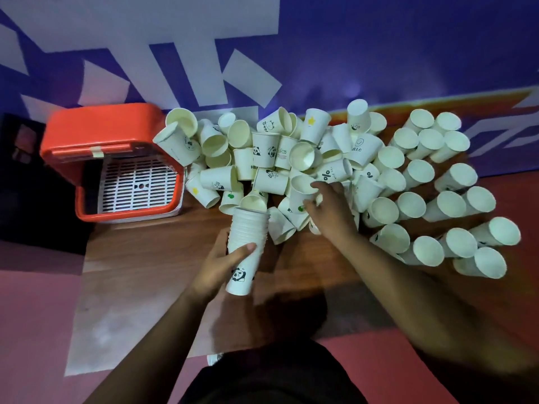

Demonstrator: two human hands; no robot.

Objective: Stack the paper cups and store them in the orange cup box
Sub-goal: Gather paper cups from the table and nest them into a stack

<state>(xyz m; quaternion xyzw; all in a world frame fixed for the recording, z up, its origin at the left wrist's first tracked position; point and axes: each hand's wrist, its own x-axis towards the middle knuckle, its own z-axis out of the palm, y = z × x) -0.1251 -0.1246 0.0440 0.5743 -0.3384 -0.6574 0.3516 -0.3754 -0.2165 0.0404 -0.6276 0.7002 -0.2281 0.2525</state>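
Orange cup box (99,123): open at the far left of the tabletop (145,258), with a white slotted grate (137,185) inside.
Cup stack (248,237): I see nested white paper cups, tilted, with a panda print on the outermost.
Left hand (218,266): fingers wrapped round the cup stack.
Right hand (329,211): fingers curled on a loose cup (300,191).
Heap (271,161): printed cups jumbled mid-tabletop, with rows of cups (437,199) set on end to the right.

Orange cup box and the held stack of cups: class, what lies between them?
In the head view, only bare wooden table separates the orange cup box from the stack in the left hand.
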